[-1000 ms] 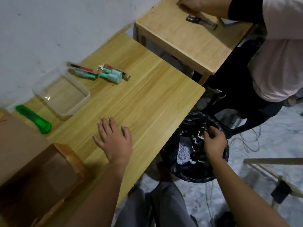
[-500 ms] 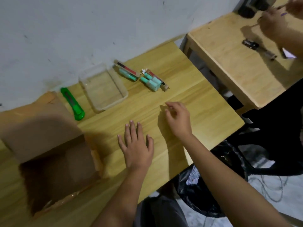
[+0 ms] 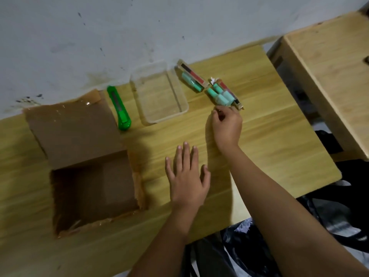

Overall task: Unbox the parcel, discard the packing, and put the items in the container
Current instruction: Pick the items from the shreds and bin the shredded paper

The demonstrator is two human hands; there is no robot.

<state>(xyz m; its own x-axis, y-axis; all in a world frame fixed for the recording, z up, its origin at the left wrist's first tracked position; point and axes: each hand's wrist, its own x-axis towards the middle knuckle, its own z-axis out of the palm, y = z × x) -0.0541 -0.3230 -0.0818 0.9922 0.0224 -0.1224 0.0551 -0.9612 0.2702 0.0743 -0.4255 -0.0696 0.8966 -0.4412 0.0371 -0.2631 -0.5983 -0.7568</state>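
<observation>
An open brown cardboard box (image 3: pixel 95 188) stands on the wooden table (image 3: pixel 269 146) at the left, with nothing visible inside. A clear plastic container (image 3: pixel 164 118) sits by the wall and holds nothing. To its right lie two packs of teal tubes on card backing, one (image 3: pixel 191 79) beside the container and the other (image 3: pixel 221 95) further right. My right hand (image 3: pixel 225 126) hovers just below that second pack with its fingers loosely curled, holding nothing that I can see. My left hand (image 3: pixel 187 176) rests flat on the table beside the box.
A green utility knife (image 3: pixel 119 108) lies between the box flap and the container. A black bin bag (image 3: pixel 329 216) with white scraps stands on the floor below the table's right edge. A second wooden table (image 3: pixel 329 76) stands at the right.
My right hand came up from the bin bag, crossed the table and now sits at the near end of the right pack. The view swung left. My left hand stayed flat.
</observation>
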